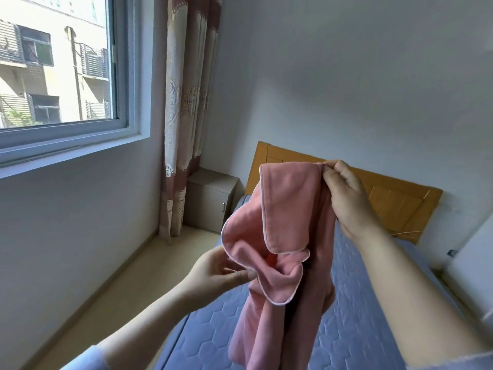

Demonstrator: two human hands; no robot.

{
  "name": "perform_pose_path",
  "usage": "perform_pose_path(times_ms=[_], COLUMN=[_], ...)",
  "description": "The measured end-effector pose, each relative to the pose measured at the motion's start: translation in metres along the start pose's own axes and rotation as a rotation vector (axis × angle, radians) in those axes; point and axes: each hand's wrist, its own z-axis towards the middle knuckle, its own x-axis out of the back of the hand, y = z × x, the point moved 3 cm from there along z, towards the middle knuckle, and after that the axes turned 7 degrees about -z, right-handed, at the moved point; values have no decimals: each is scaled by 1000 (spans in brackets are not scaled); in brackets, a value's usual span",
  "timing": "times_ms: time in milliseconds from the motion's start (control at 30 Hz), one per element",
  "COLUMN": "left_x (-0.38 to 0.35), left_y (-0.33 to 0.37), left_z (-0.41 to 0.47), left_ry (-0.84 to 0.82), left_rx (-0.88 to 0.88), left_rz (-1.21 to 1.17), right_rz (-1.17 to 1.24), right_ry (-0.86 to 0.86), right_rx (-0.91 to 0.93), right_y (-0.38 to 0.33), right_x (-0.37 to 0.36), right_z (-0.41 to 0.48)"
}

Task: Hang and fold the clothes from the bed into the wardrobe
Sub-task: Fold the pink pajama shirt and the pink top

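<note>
Quilted blue bed (354,311) with its wooden headboard (394,198) lies below a pink garment (288,236), held up in the air: the right hand (346,198) pinches its top edge, the left hand (216,271) pinches a lower fold. This looks like sorting the piece out before folding or hanging; next it needs spreading flat. Something red, perhaps a hanger, shows inside; no wardrobe is in view, only a bedside cabinet (210,201) and a curtain (184,116).
</note>
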Motion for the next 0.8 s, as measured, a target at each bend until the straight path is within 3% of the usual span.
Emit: perform_pose_path(times_ms=[167, 267, 333, 400, 467, 533, 633, 700, 800], left_x=[2, 12, 20, 24, 12, -1, -10, -17, -31], left_y=[28, 37, 42, 43, 42, 38, 25, 22, 22], left_z=[20, 28, 33, 40, 41, 37, 34, 33, 40], left_ry=[285, 577, 644, 521, 180, -54, -71, -51, 105], left_rx=[-100, -102, -98, -63, 54, 146, 128, 2, -122], left_rz=[56, 226, 282, 93, -303, -453, -304, -92, 212], right_rz=[-34, -109, -183, -233, -249, -242, -198, -164, -116], right_ry=[21, 85, 142, 164, 163, 149, 104, 59, 2], right_rx=[-35, 34, 107, 147, 160, 172, 161, 153, 149], right_y=[11, 10, 8, 6, 4, 1, -3, -7, -14], right_x=[14, 24, 32, 36, 37, 35, 28, 21, 10], right_z=[-7, -12, -15, -16, -15, -14, -11, -9, -9])
